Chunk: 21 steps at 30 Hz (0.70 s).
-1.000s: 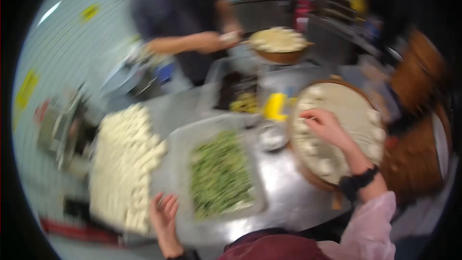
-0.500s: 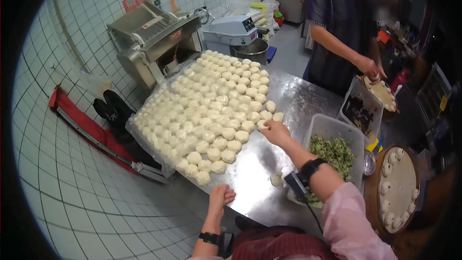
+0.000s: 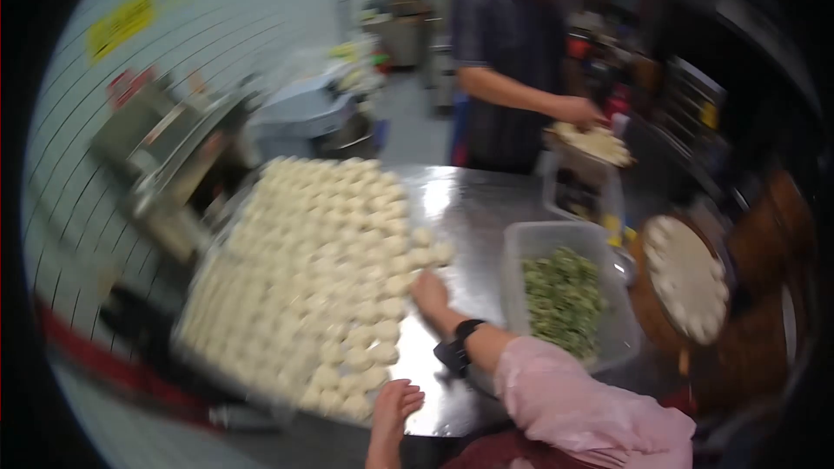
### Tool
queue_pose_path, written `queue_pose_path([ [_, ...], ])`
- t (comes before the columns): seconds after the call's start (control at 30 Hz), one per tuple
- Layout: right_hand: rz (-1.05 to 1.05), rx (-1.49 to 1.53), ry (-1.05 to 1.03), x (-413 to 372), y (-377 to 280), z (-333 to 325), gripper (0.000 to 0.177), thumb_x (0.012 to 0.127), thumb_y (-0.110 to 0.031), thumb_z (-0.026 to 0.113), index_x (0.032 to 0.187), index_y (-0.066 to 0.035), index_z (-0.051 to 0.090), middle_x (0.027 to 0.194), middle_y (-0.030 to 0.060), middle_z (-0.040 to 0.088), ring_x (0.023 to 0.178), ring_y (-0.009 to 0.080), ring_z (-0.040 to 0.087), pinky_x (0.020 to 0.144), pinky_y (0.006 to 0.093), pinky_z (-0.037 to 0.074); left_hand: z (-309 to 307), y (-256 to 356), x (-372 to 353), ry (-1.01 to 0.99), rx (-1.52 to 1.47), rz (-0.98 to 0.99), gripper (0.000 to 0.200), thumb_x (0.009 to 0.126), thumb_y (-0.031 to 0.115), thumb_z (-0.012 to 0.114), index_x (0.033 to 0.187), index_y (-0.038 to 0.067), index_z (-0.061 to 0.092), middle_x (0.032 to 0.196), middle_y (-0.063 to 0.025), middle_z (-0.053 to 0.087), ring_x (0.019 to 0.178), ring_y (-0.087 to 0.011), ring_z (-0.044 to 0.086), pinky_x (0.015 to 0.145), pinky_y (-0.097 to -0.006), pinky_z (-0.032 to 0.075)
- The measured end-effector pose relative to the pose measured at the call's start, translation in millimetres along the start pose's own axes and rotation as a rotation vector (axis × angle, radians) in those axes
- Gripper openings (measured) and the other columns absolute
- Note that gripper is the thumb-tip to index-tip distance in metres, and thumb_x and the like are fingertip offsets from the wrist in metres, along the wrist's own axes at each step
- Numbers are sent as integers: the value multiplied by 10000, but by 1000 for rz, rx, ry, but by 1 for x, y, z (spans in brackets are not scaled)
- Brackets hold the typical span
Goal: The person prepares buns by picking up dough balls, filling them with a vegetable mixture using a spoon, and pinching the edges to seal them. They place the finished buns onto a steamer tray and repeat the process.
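Observation:
Rows of pale dough balls [image 3: 321, 234] cover the left part of the steel table [image 3: 465, 200], partly under clear plastic film. At their right edge my right hand [image 3: 430, 293] has its fingers curled against a dough ball [image 3: 415, 280]; blur softens the fingertips. My left hand [image 3: 398, 404] hovers by the table's near edge, beside the closest dough balls, holding nothing, with its fingers loosely apart. To the right of my right hand stands a clear plastic tub [image 3: 621, 317] holding chopped green filling [image 3: 563, 300].
Across the table a co-worker [image 3: 512, 78] reaches one hand toward a round tray [image 3: 599, 146] above a second tub [image 3: 552, 195]. A round steamer tray [image 3: 686, 282] with filled buns sits at right. Metal machines [image 3: 174, 156] stand at the back left.
My view has swung right, so the table appears further left and blurred. My right hand stays at the same edge of the dough balls. The co-worker's arm has shifted slightly.

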State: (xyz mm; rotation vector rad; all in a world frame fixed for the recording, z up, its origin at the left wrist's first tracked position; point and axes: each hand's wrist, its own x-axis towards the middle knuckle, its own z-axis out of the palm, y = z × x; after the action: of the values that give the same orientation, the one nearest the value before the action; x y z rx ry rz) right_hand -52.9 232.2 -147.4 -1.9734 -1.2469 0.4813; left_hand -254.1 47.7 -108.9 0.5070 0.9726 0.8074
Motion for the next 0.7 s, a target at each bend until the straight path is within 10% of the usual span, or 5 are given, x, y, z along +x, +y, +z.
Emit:
queue_pose_path([
  [0.1,248,374,1,-30,-24,-16,202,769,-228,552,901,-75,563,833,167,620,814,332,601,734,447,452,14,23,21,35,49,52,281,904,205,537,1106,16,488,931,-170,605,767,-232,634,615,-304,541],
  [0.2,90,389,-195,-90,-40,-55,529,755,-229,565,1260,-122,445,855,155,617,818,329,612,741,409,481,47,46,18,147,8,148,512,847,133,621,1301,58,396,1006,-117,608,792,-230,633,666,-326,553],
  [0.27,-32,364,-425,-120,-32,-70,606,757,-228,584,1311,-60,403,872,151,617,819,294,616,722,379,483,31,45,19,-83,104,206,457,909,329,558,1251,36,478,1020,-127,602,907,-249,603,743,-347,503],
  [0.4,-31,395,-734,-140,-7,-84,565,771,-395,620,1192,-26,552,1000,170,629,931,263,607,795,317,484,22,37,28,-95,265,43,398,887,186,599,1250,60,494,1001,-72,602,842,-173,599,658,-262,480],
  [0.7,-118,346,-512,-195,13,-112,428,813,-429,578,891,-14,647,808,161,651,766,287,628,694,351,473,19,-16,-7,-151,400,117,370,864,116,601,1199,3,492,1014,-125,603,823,-221,623,686,-312,533],
])
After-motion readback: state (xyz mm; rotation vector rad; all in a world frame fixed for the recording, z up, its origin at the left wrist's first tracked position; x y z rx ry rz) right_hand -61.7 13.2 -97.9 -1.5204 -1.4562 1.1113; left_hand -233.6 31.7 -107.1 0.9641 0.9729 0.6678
